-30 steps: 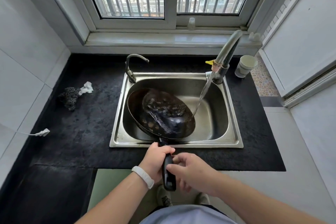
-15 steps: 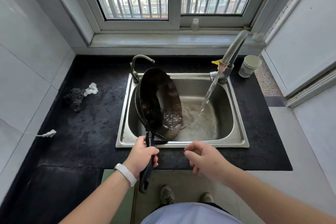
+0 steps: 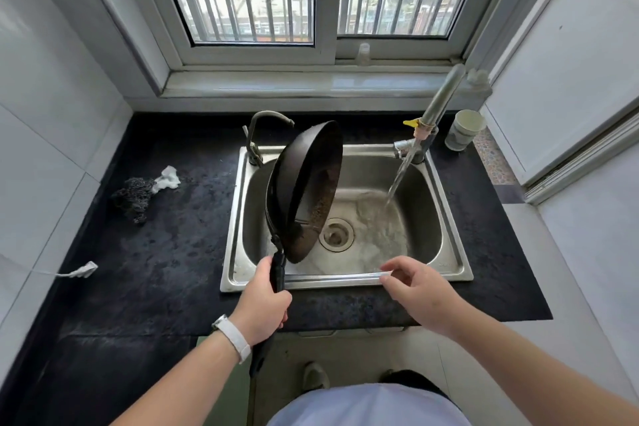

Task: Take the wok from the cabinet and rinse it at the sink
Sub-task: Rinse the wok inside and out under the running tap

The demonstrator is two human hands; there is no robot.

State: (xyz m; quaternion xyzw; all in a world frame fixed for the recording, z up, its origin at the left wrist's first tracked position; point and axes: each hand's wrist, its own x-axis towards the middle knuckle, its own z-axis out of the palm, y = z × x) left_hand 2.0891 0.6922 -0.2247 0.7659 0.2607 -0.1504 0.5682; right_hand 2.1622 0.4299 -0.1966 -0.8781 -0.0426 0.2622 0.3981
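Note:
The black wok (image 3: pixel 304 190) stands almost on edge over the left half of the steel sink (image 3: pixel 449 252), its inside turned to the right and its lower rim near the drain (image 3: pixel 336 234). My left hand (image 3: pixel 264 301) grips its long black handle at the sink's front edge. My right hand (image 3: pixel 420 294) hovers free over the front right rim, fingers loosely spread, holding nothing. Water runs from the grey tap (image 3: pixel 437 107) at the back right into the basin, beside the wok.
A second, curved tap (image 3: pixel 261 128) stands at the sink's back left, close behind the wok. On the dark counter lie a steel scourer with a white rag (image 3: pixel 141 190) and a white plug (image 3: pixel 83 270). A cup (image 3: pixel 463 130) stands at the back right.
The wok went from lying flat under the stream to tipped up on edge, and its water has poured out. My right hand let go of the handle and moved right.

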